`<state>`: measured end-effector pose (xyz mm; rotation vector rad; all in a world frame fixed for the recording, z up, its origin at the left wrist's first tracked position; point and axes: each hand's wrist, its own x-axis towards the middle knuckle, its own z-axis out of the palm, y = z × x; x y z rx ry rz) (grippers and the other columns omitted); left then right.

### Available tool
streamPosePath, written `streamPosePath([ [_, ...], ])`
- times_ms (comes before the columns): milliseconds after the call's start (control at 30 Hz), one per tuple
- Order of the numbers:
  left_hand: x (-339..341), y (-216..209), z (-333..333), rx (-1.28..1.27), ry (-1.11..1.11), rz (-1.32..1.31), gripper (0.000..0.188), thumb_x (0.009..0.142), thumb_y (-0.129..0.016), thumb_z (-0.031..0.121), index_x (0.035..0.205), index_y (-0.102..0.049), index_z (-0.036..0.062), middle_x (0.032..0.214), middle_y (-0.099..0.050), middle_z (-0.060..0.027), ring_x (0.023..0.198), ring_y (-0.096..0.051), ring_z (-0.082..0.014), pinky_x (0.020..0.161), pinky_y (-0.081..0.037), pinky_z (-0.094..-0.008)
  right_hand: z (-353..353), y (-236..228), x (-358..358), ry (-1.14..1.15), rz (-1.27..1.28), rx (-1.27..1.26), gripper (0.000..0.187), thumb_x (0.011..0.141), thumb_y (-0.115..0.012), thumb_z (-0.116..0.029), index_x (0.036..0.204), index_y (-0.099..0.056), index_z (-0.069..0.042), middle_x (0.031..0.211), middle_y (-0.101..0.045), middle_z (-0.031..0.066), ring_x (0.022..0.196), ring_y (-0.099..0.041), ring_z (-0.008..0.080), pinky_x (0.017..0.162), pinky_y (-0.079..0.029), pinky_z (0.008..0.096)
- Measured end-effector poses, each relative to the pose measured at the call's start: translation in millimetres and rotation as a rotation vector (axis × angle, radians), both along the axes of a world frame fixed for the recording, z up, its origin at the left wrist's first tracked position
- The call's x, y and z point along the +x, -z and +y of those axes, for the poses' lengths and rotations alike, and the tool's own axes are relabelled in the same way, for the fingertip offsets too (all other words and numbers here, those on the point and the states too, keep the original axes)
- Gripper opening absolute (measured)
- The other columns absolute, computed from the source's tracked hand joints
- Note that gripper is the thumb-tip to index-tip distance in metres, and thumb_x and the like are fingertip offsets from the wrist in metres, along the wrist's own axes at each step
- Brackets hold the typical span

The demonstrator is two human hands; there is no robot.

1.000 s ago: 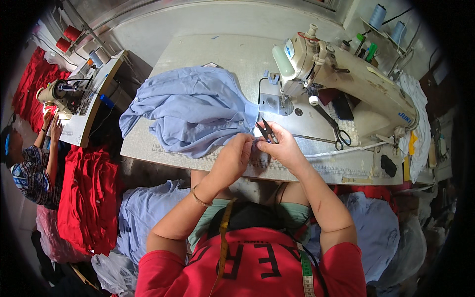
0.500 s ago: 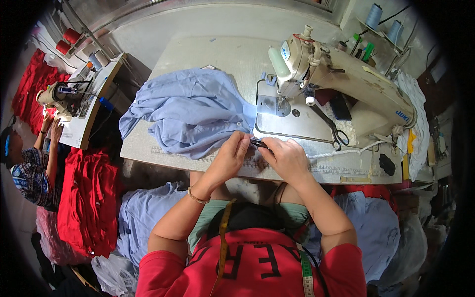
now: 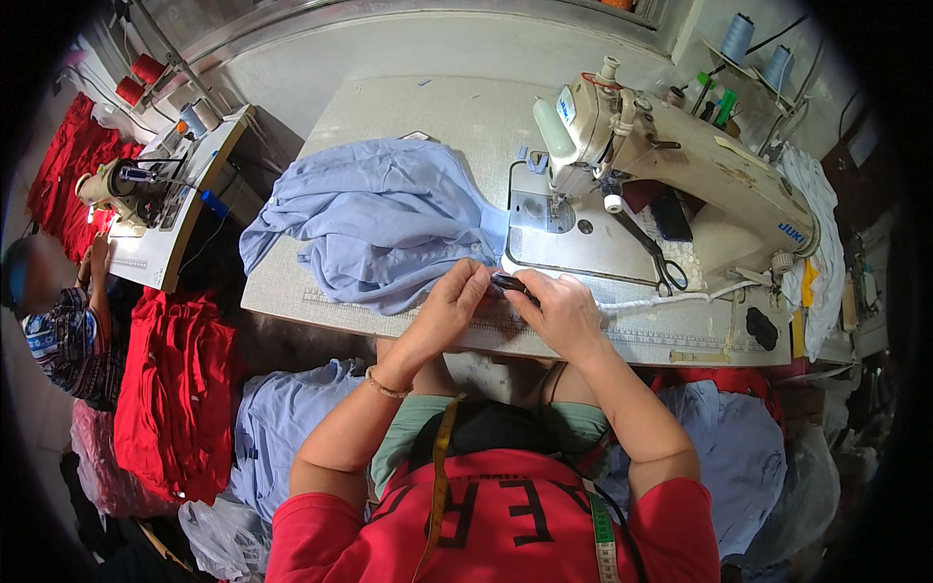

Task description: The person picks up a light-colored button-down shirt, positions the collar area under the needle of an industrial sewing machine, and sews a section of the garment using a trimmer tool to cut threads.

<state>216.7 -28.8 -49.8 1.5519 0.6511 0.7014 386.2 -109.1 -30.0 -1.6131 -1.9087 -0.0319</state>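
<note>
A light blue shirt [image 3: 379, 219] lies bunched on the sewing table, a strip of it reaching toward the needle plate [image 3: 540, 212]. At its near right edge my left hand [image 3: 452, 309] is closed in a pinch on the cloth, though the fingertips partly cover what they grip. My right hand [image 3: 559, 313] wraps round small black thread snips [image 3: 509, 282], whose tip points at my left fingertips. Most of the snips' body is hidden in the palm. Both hands are close together over the table's front edge, just nearer to me than the machine's plate.
A sewing machine [image 3: 705, 160] stands on the right, with black scissors [image 3: 649, 248] and a dark phone [image 3: 671, 216] under its arm. A white cord [image 3: 671, 296] runs near the front edge. Far left, another person works at a second machine [image 3: 117, 185]. Red garments [image 3: 175, 394] are piled below.
My hands stay almost in place, with the snips turned slightly. The view has shifted a little, and the other person's head has come further into it.
</note>
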Motion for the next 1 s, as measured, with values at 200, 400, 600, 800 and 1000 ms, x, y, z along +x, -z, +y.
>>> streamPosePath([
  [200,0.4,-2.1,-1.8,-0.161,0.020,-0.094,0.021,0.098,-0.045,0.025,0.094,-0.054,0.0058,0.084,-0.052,0.0027,0.080,-0.048,-0.0055,0.075,-0.041,-0.0215,4.3,5.4,-0.7,-0.001,-0.026,0.097,0.017,0.082,-0.062,-0.023,0.089,-0.057,-0.008,0.074,-0.061,0.0084,0.062,-0.060,0.0268,0.057,-0.044,0.0369],
  [400,-2.6,-3.6,2.1,-0.339,0.083,-0.129,0.021,0.097,-0.046,0.025,0.094,-0.053,0.0062,0.085,-0.054,0.0007,0.081,-0.052,-0.0076,0.078,-0.044,-0.0231,6.7,5.1,-1.0,-0.002,-0.118,0.120,0.016,0.083,-0.062,-0.022,0.090,-0.058,-0.009,0.073,-0.061,0.0075,0.062,-0.060,0.0248,0.057,-0.043,0.0363],
  [600,-6.2,-2.2,4.2,-0.405,0.082,-0.131,0.023,0.098,-0.046,0.028,0.097,-0.053,0.0055,0.088,-0.055,-0.0002,0.083,-0.052,-0.0080,0.076,-0.044,-0.0227,7.6,5.9,3.2,0.092,0.050,0.038,0.020,0.084,-0.062,-0.024,0.091,-0.057,-0.006,0.076,-0.062,0.0093,0.063,-0.060,0.0286,0.058,-0.045,0.0360],
  [800,-6.4,-5.5,-6.4,-0.039,-0.067,-0.120,0.017,0.087,-0.061,0.008,0.101,-0.054,0.0011,0.092,-0.059,-0.0064,0.086,-0.057,-0.0160,0.077,-0.047,-0.0276,6.4,9.4,11.3,0.015,0.810,-0.221,0.023,0.086,-0.062,-0.020,0.100,-0.054,-0.003,0.086,-0.062,0.0059,0.058,-0.056,0.0196,0.054,-0.044,0.0313],
  [1000,-18.2,-7.4,-17.3,0.935,-0.178,0.066,0.026,0.070,-0.063,-0.006,0.095,-0.057,-0.0035,0.108,-0.056,-0.0192,0.095,-0.058,-0.0337,0.081,-0.049,-0.0369,-0.9,-16.1,-2.5,-0.054,1.260,-0.735,0.045,0.082,-0.068,-0.018,0.120,-0.047,-0.006,0.081,-0.053,0.0003,0.049,-0.039,0.0036,0.044,-0.029,0.0172],
])
